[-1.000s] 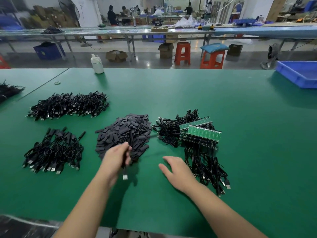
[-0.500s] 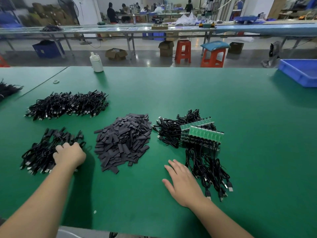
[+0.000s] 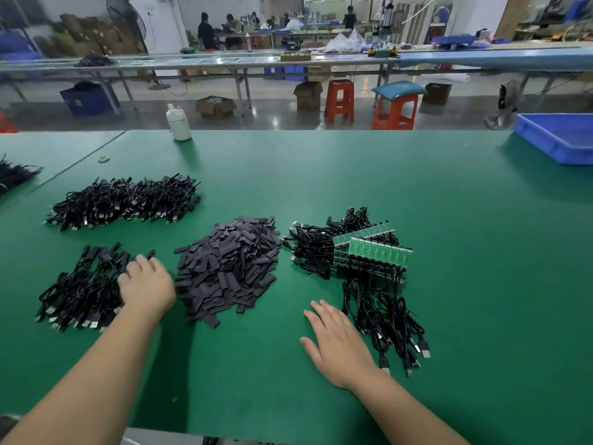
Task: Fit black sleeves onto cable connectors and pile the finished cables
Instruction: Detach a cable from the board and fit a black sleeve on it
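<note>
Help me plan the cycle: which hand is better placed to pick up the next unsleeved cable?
The right hand, probably. It lies open on the table beside the unsleeved cables under the green boards. The left hand is across the sleeve heap, over the finished pile.

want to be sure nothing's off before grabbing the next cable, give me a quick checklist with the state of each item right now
1. Left hand free of the last cable: cannot tell; it lies over the near-left pile of finished cables, fingers blurred.
2. Right hand free: ok; it lies flat and open on the green table, holding nothing.
3. Unsleeved cables within reach: ok; the bundle under the green circuit boards trails down just right of the right hand.
4. Sleeves in stock: ok; the pile of black sleeves sits between the two hands.
5. Piles kept apart: ok; green table shows between the sleeve pile and the cable bundle.
</note>
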The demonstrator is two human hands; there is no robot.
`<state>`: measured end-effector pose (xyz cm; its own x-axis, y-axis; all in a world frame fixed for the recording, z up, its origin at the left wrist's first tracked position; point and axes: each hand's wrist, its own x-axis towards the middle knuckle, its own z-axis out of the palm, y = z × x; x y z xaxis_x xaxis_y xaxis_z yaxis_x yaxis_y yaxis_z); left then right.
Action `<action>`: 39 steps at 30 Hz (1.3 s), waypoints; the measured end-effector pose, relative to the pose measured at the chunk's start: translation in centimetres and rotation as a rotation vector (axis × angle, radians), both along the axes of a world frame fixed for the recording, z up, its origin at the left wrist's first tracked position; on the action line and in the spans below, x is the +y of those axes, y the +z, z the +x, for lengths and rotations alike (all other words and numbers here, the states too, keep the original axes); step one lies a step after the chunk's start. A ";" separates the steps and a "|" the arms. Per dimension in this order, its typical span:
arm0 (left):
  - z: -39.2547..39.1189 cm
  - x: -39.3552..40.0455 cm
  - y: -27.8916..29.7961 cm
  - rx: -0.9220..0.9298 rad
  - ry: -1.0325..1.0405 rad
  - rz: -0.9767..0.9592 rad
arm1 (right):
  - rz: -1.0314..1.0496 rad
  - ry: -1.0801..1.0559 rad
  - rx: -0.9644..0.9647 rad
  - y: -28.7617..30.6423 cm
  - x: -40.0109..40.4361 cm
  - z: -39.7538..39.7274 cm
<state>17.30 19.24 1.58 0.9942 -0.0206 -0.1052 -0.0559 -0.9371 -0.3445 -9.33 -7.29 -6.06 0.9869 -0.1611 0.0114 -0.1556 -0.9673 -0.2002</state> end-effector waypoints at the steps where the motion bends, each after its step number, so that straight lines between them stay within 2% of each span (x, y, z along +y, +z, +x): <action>1: -0.4 -1.4 0.9 -0.024 -0.087 -0.025 | 0.002 0.004 -0.002 0.0 0.0 0.0; 3: -1.6 -4.9 2.8 0.005 -0.294 -0.153 | 0.023 0.008 0.006 0.1 -0.2 0.0; 7: -6.3 -12.8 5.3 0.116 -0.658 -0.529 | 0.125 0.033 0.054 1.1 -0.3 -0.1; 10: -10.0 -18.3 5.5 0.220 -0.732 -0.830 | 0.182 0.027 0.093 3.9 -1.0 0.4; 12: -11.8 -21.4 5.1 0.281 -0.699 -0.968 | 0.173 -0.101 -0.105 6.6 -1.9 0.7; 15: -13.5 -24.8 4.6 0.309 -0.618 -1.102 | 0.052 -0.275 -0.584 10.3 -4.7 1.0; 17: -14.1 -26.2 4.5 0.337 -0.534 -1.191 | -0.024 -0.345 -0.649 12.0 -7.0 1.4; 20: -14.8 -27.2 4.5 0.334 -0.465 -1.217 | -0.010 -0.395 -0.418 13.7 -10.2 2.3; 22: -15.1 -27.3 4.4 0.298 -0.450 -1.232 | 0.063 -0.364 -0.232 14.4 -11.6 2.9; 24: -15.5 -27.2 4.3 0.263 -0.447 -1.238 | 0.161 -0.361 -0.125 14.8 -12.3 3.2; 27: -16.0 -27.0 4.6 0.191 -0.431 -1.190 | 0.233 -0.367 -0.137 14.9 -12.3 3.3; 33: -17.0 -27.1 4.9 0.032 -0.360 -1.152 | 0.114 -0.419 -0.231 14.3 -11.0 3.8; 36: -17.3 -26.9 4.8 -0.030 -0.349 -1.166 | 0.132 -0.397 -0.288 13.9 -10.7 4.0; 39: -16.6 -26.1 4.5 0.053 -0.315 -1.266 | 0.148 -0.303 -0.375 13.1 -10.9 3.9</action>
<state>0.73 -6.90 6.11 0.9238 -0.3634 0.1205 -0.3177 -0.5520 0.7710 -5.40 -18.20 7.08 0.8280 -0.4660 0.3120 -0.3157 -0.8472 -0.4273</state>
